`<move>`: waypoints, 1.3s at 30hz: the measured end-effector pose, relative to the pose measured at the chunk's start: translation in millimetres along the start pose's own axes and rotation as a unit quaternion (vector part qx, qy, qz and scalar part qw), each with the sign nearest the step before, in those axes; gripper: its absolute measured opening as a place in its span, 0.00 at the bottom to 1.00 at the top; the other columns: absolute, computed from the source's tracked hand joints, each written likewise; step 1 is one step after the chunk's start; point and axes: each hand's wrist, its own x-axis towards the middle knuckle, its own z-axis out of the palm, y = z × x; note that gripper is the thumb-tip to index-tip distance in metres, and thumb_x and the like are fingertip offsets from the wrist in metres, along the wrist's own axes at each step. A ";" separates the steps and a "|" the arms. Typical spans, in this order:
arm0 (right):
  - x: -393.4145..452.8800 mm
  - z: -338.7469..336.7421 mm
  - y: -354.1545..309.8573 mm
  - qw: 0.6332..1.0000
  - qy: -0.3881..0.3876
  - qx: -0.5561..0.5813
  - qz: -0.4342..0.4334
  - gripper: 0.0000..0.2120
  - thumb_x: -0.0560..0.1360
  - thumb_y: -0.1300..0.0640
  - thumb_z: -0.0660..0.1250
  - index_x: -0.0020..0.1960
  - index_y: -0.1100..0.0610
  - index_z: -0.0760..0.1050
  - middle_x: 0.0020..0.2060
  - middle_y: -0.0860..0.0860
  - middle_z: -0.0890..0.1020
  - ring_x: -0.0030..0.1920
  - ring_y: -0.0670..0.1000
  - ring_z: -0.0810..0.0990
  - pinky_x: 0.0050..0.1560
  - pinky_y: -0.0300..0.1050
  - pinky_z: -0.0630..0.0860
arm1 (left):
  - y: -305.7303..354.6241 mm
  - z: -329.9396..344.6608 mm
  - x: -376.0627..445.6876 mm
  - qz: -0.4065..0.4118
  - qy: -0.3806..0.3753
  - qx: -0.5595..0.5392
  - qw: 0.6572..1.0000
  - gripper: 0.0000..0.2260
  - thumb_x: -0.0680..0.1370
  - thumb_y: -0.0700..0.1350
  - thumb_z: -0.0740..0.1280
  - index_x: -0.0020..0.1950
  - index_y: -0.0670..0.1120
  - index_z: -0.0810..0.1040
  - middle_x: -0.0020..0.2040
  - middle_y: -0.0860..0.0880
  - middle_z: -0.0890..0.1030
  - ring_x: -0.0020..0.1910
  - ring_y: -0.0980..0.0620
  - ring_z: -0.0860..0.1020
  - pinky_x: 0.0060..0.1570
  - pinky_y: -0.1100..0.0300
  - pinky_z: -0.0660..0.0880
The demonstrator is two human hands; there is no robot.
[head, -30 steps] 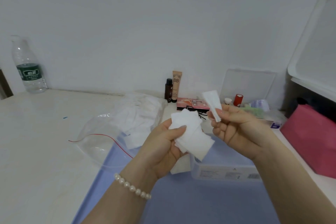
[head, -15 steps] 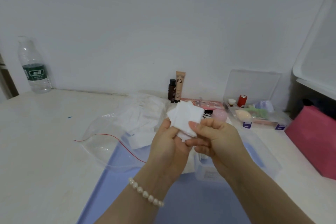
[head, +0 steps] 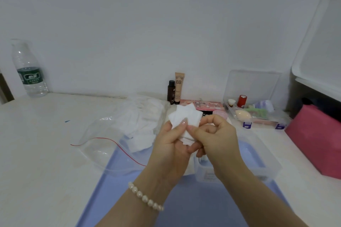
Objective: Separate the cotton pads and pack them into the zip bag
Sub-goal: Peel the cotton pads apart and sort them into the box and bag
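Observation:
My left hand (head: pixel 172 145) holds a small fanned stack of white cotton pads (head: pixel 184 117) in front of me, thumb pressed on its front. My right hand (head: pixel 215 138) meets it from the right, and its fingertips pinch the stack's lower right edge. A clear zip bag (head: pixel 118 134) with a red seal line lies open on the table to the left, with several white pads inside it. Part of the stack is hidden behind my fingers.
A clear plastic box (head: pixel 254 160) sits on a blue mat (head: pixel 184 199) under my hands. Behind stand a BB tube (head: pixel 179 86), a dark bottle (head: pixel 171 91) and an open organiser box (head: pixel 258 112). A water bottle (head: pixel 28 72) stands far left, a pink pouch (head: pixel 315 140) at right.
My right hand, which held one separated pad up and apart a second ago, has come back to the stack in my left hand and pinches its edge.

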 end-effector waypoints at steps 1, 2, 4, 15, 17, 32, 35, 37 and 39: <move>0.4 0.6 0.2 1.000 0.003 -0.005 0.006 0.09 0.70 0.66 0.71 0.43 0.60 0.72 0.24 0.52 0.78 0.21 0.50 0.77 0.19 0.38 0.68 | -1.2 -0.9 0.7 0.007 0.006 0.004 1.000 0.13 0.78 0.41 0.59 0.61 0.37 0.72 0.46 0.40 0.82 0.44 0.43 0.80 0.33 0.56 0.75; 0.7 0.9 0.2 1.000 0.005 -0.010 0.011 0.09 0.70 0.66 0.71 0.44 0.59 0.72 0.25 0.52 0.78 0.21 0.49 0.76 0.19 0.38 0.68 | -2.0 -1.8 1.3 0.010 0.012 0.004 1.000 0.12 0.79 0.38 0.58 0.61 0.37 0.71 0.46 0.40 0.82 0.44 0.44 0.81 0.33 0.56 0.76; 1.3 1.2 -0.3 1.000 0.004 -0.007 0.016 0.07 0.70 0.66 0.70 0.44 0.59 0.73 0.27 0.54 0.78 0.21 0.48 0.75 0.20 0.38 0.68 | -1.6 -1.5 0.8 0.009 0.008 0.000 1.000 0.11 0.80 0.36 0.56 0.60 0.38 0.72 0.46 0.41 0.83 0.43 0.46 0.82 0.34 0.56 0.78; -1.7 1.5 -0.7 1.000 0.006 0.028 0.000 0.08 0.69 0.67 0.71 0.43 0.58 0.75 0.34 0.53 0.77 0.24 0.45 0.73 0.22 0.37 0.68 | 0.3 1.8 -0.6 0.002 -0.017 -0.040 0.999 0.16 0.73 0.37 0.58 0.59 0.39 0.74 0.46 0.38 0.81 0.41 0.42 0.75 0.32 0.54 0.71; -0.9 -0.5 -2.6 0.999 -0.014 0.034 0.019 0.06 0.69 0.67 0.71 0.42 0.60 0.76 0.32 0.53 0.76 0.23 0.44 0.72 0.23 0.38 0.68 | 0.5 2.3 -0.6 0.007 -0.017 -0.045 0.999 0.17 0.71 0.38 0.59 0.59 0.37 0.73 0.47 0.37 0.79 0.39 0.42 0.74 0.30 0.56 0.69; 16.5 -20.5 -8.5 0.968 -0.108 0.190 0.124 0.08 0.77 0.63 0.58 0.54 0.62 0.72 0.39 0.60 0.84 0.24 0.52 0.79 0.23 0.38 0.73 | 5.9 -6.7 3.3 -0.084 0.020 -0.061 0.994 0.16 0.79 0.39 0.57 0.64 0.36 0.73 0.57 0.38 0.80 0.46 0.47 0.81 0.45 0.56 0.79; 22.4 -30.4 -8.7 0.955 -0.121 0.225 0.153 0.13 0.72 0.62 0.61 0.56 0.64 0.72 0.38 0.58 0.84 0.25 0.50 0.79 0.22 0.37 0.73 | 4.1 -7.7 5.0 -0.084 0.033 -0.055 0.994 0.15 0.80 0.38 0.56 0.65 0.37 0.72 0.58 0.39 0.80 0.50 0.46 0.81 0.49 0.54 0.79; 26.3 -36.1 -11.5 0.946 -0.106 0.271 0.140 0.17 0.67 0.61 0.63 0.56 0.63 0.72 0.36 0.56 0.84 0.25 0.49 0.79 0.22 0.36 0.73 | 3.9 -7.6 6.2 -0.077 0.042 -0.063 0.994 0.15 0.81 0.39 0.56 0.65 0.37 0.72 0.57 0.39 0.81 0.53 0.44 0.80 0.48 0.51 0.79; 30.9 -44.3 -16.3 0.943 -0.095 0.301 0.106 0.18 0.66 0.60 0.64 0.56 0.61 0.72 0.36 0.53 0.83 0.27 0.48 0.79 0.23 0.35 0.73 | 4.7 -7.9 6.5 -0.079 0.046 -0.072 0.993 0.14 0.81 0.39 0.56 0.64 0.39 0.73 0.56 0.39 0.81 0.54 0.43 0.80 0.47 0.48 0.79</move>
